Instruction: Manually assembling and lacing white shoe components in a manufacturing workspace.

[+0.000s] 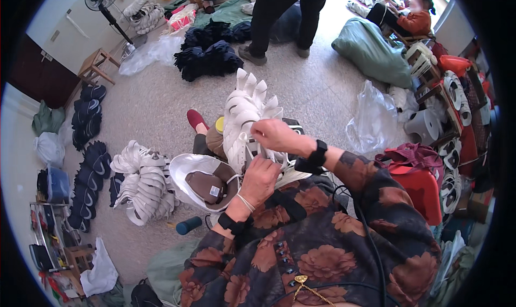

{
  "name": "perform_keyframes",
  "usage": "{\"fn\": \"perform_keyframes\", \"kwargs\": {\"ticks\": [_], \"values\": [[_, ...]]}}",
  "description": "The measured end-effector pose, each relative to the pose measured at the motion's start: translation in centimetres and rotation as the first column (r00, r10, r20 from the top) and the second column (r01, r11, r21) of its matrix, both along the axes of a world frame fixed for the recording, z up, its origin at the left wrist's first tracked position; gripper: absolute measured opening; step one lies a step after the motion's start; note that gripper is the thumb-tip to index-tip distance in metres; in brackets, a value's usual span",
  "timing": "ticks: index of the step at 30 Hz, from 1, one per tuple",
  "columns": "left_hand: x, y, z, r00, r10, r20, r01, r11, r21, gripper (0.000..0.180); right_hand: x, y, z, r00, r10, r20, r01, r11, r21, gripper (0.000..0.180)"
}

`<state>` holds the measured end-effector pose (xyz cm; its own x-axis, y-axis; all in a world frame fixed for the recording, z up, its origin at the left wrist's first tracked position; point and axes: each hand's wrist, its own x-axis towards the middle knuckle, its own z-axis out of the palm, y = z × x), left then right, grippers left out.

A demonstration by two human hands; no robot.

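A: Where do we log the stack of white shoe pieces [250, 105]?

B: We place it in front of the lap, near the middle of the view, its pointed tips up and away from us. Both hands are at its near end

A: Fingers of the right hand [282, 136]?

B: We record them bent, thumb and fingertips drawn close together over the stack. Whether anything is pinched there, we cannot tell

A: And the left hand [259, 180]?

B: Just below and to the left of the other, back of the hand toward us, fingers curled in among the pieces. Their tips are partly hidden, so we cannot tell what they grip. We note a black band [233, 224] at this wrist

A: Things close by?

B: Just beside the left hand, a white rounded holder [181, 172] with a brown piece [203, 187] inside. Further left on the floor, we find a second white pile [142, 186], then a row of navy bundles [88, 180]; a teal cylinder [188, 225] lies near the holder

A: Beyond the stack?

B: We see dark bundles [207, 54], a standing person [290, 8] and, to the right, a green sack [371, 49]
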<state>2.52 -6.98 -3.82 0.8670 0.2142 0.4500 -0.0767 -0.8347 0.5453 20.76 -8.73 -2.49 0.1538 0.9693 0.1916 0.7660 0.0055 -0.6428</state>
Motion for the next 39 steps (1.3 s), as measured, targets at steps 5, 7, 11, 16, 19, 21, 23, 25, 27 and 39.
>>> {"fn": "perform_keyframes", "kwargs": {"ticks": [5, 7, 11, 16, 19, 21, 23, 25, 27, 39], "values": [[-0.1, 0.9, -0.5, 0.993, 0.027, -0.119, -0.009, 0.989, 0.147, 0.013, -2.4, 2.1, -0.7, 0.981, 0.015, 0.193, -0.013, 1.000, -0.013, 0.020], [-0.6, 1.2, -1.0, 0.995, 0.017, -0.102, -0.003, 0.990, 0.140, 0.013, -2.6, 2.8, -1.7, 0.981, 0.005, 0.193, 0.005, 0.999, -0.051, 0.020], [-0.8, 1.6, -1.8, 0.996, 0.009, -0.087, 0.002, 0.991, 0.133, 0.011, -2.5, 3.3, -1.5, 0.960, 0.085, 0.268, -0.061, 0.993, -0.097, 0.015], [-0.1, 1.8, -1.9, 0.991, 0.037, -0.132, -0.016, 0.988, 0.154, 0.009, -3.0, 5.9, 1.0, 0.785, 0.177, 0.593, -0.267, 0.961, 0.066, 0.015], [0.1, 1.9, -1.8, 0.986, 0.058, -0.156, -0.023, 0.976, 0.215, 0.011, -2.2, 7.4, 0.7, 0.767, 0.197, 0.611, -0.277, 0.960, 0.038, 0.016], [0.2, 2.1, -1.7, 0.989, 0.056, -0.138, -0.030, 0.982, 0.187, 0.011, -2.4, 7.8, 0.0, 0.765, 0.206, 0.610, -0.288, 0.957, 0.039, 0.016], [0.2, 2.1, -1.7, 0.992, 0.048, -0.114, -0.029, 0.986, 0.167, 0.012, -2.5, 8.1, -0.7, 0.815, 0.212, 0.540, -0.292, 0.954, 0.066, 0.015], [-0.1, 2.3, -2.2, 0.994, 0.053, -0.100, -0.038, 0.989, 0.144, 0.011, -2.4, 8.3, 0.5, 0.870, 0.264, 0.416, -0.272, 0.961, -0.040, 0.013], [-0.1, 2.3, -2.3, 0.995, 0.053, -0.082, -0.043, 0.992, 0.119, 0.010, -1.2, 8.3, 1.0, 0.962, 0.270, 0.044, -0.269, 0.963, -0.032, 0.016], [-0.4, 2.6, -2.3, 0.998, 0.022, -0.053, -0.018, 0.997, 0.073, 0.006, -0.8, 3.9, -0.6, 0.895, 0.297, 0.333, -0.274, 0.955, -0.116, 0.017]]}}
